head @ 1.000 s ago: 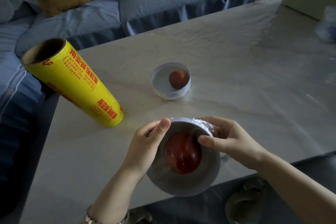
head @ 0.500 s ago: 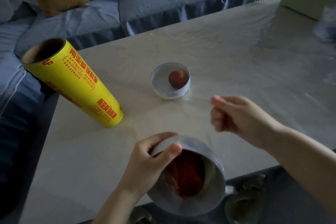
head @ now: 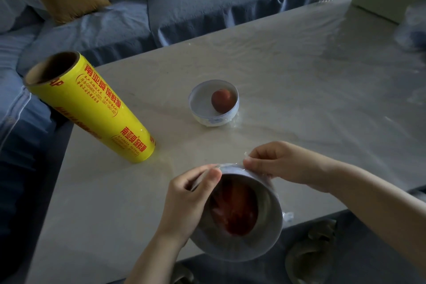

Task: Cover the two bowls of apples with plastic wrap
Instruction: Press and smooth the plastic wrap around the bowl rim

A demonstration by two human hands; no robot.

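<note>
At the near edge of the desk [head: 288, 80], the left hand [head: 186, 200] grips the rim of a tilted bowl [head: 232, 252], thumb over its lip. The right hand [head: 279, 163] pinches plastic wrap [head: 234, 166] at the far rim. A red apple [head: 232, 212] shows inside (blurred through film). Beyond stands a second bowl [head: 213, 120] holding another apple [head: 221, 100], and to its left a yellow roll [head: 92, 110] on end.

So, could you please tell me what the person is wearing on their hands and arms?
Nothing visible: the left hand and right hand are bare, without gloves or rings, and both forearms are uncovered, with no sleeve, watch or bracelet in view.
</note>
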